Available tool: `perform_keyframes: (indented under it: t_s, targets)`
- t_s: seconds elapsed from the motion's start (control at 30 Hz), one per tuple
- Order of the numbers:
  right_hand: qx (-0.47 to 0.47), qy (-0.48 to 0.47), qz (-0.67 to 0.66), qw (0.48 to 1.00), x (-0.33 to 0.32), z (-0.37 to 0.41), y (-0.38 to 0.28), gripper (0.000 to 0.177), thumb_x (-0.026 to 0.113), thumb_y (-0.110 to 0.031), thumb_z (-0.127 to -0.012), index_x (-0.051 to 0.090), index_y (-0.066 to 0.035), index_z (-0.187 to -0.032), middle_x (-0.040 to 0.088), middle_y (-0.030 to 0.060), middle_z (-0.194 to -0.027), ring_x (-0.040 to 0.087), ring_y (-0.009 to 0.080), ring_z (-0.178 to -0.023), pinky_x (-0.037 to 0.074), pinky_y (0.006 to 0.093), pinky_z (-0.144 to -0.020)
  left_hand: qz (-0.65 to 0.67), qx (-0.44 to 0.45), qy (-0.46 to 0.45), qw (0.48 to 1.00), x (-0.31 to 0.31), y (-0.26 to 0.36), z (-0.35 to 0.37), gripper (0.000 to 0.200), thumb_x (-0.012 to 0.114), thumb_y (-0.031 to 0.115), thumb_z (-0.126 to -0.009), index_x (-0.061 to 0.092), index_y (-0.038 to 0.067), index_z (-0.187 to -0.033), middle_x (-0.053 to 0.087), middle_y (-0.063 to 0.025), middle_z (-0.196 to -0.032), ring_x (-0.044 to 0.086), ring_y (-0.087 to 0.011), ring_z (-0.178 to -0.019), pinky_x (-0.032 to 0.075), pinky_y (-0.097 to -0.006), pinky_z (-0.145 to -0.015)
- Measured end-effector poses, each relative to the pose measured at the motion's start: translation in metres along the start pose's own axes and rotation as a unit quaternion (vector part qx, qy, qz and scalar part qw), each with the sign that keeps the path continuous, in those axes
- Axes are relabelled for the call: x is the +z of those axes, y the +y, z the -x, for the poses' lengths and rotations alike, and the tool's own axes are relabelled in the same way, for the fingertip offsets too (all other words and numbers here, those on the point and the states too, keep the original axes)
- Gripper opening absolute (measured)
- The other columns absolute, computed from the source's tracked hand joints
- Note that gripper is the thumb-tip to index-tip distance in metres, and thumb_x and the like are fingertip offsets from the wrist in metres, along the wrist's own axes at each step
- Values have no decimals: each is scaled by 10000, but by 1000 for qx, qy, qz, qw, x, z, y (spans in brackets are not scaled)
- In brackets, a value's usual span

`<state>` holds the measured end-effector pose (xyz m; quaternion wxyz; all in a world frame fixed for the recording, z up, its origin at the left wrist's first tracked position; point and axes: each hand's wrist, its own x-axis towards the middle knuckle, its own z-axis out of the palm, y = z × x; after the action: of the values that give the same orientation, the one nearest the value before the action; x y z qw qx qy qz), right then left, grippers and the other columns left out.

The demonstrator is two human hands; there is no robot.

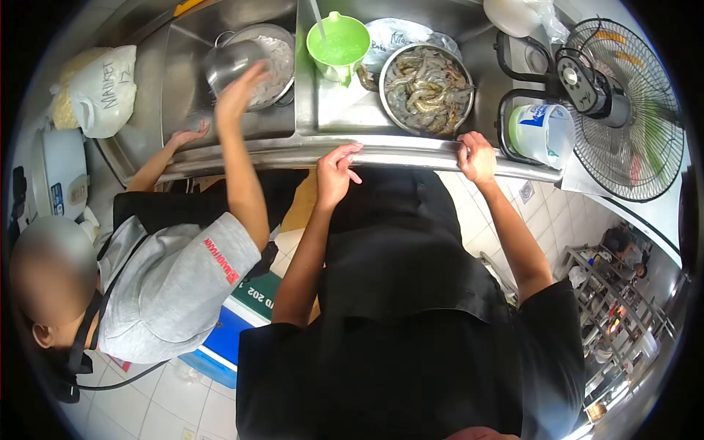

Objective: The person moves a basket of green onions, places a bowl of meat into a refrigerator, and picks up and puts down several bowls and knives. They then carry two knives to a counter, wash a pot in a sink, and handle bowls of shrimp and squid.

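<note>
My left hand [337, 174] is at the front rim of the steel sink [411, 150], its fingers apart and nothing in them. Farther right, my right hand [478, 158] has its fingers curled over that same rim. Between and beyond both hands, a round metal bowl heaped with raw shrimp [429, 88] sits in the right basin. A light green pitcher [339, 48] stands to its left with a thin handle sticking up from it. Behind the bowl lies a plastic bag with handwriting [389, 37].
At left, a co-worker in a grey shirt [172, 286] holds a hand [238, 88] over a steel bowl [227, 66] and a container of pale pieces [277, 70]. A fan [623, 103] and a white tub [543, 132] stand right. A marked bag [106, 92] lies far left.
</note>
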<state>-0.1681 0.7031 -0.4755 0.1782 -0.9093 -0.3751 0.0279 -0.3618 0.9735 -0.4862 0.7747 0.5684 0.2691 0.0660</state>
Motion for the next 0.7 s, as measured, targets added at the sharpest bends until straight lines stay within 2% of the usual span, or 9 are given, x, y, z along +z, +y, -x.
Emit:
perform_keyframes:
  t_s: [0.1,0.13,0.3,0.47,0.5,0.57,0.6,0.67,0.7]
  targets:
    - [15,-30,-27,999,0,-2,3,166,492,-184,-714,532,-43,-791,528,152,-781,535,342,-769,438,455,-676,-16,15,2,1000,1,0,-1,210,427,-38,-875,583,-75,-1012,596,-150,-1076,618,-157,-802,538,-239,-485]
    - [21,-31,-22,999,3,0,6,159,493,-187,-720,526,-48,-789,527,154,-777,535,345,-767,437,459,-672,-22,28,8,999,2,0,-1,213,424,-39,-877,581,-73,-1017,598,-151,-1079,621,-151,-720,530,-234,-485]
    - [35,-28,-27,999,2,0,9,152,511,-186,-720,527,-50,-785,534,157,-767,539,345,-751,436,468,-666,-48,10,-16,999,1,9,0,216,429,-32,-886,581,-55,-1039,597,-156,-1095,617,-184,-900,529,-237,-473]
    - [9,7,-38,999,-4,1,8,107,532,-128,-695,542,-49,-767,551,152,-743,560,340,-725,453,443,-672,-28,35,-15,999,-1,-4,-2,205,448,-6,-895,576,-54,-1047,594,-169,-1099,608,-193,-936,536,-247,-475]
    - [8,10,-38,999,-5,1,8,110,530,-127,-699,562,-62,-781,570,140,-758,573,336,-741,462,425,-682,-42,48,-2,998,1,-7,-4,206,436,-12,-896,577,-60,-1038,593,-163,-1099,633,-199,-838,538,-246,-472]
    - [2,30,-45,999,-9,-1,6,102,530,-123,-700,558,-62,-777,564,138,-755,573,334,-740,462,425,-679,-129,49,42,990,12,2,-1,213,436,22,-893,592,-55,-1017,608,-181,-1044,623,-174,-583,495,-257,-453]
    - [-4,33,-52,998,-7,2,4,95,530,-119,-701,555,-62,-773,559,136,-753,574,332,-740,463,424,-676,-139,50,42,988,14,4,1,213,436,22,-893,592,-55,-1017,608,-181,-1044,623,-174,-583,495,-257,-453]
    - [-4,31,-86,996,-5,7,4,101,554,-105,-701,540,-40,-777,543,142,-741,560,328,-738,458,434,-667,-345,39,103,932,34,14,7,228,421,-6,-887,617,1,-1003,647,-144,-889,631,-202,-552,488,-300,-483]
    - [-3,20,-101,995,-8,7,5,109,558,-109,-716,551,-38,-799,557,139,-769,566,327,-777,463,431,-689,-387,-6,124,914,43,20,9,240,456,-12,-836,629,31,-997,647,-155,-843,649,-271,-649,489,-353,-580]
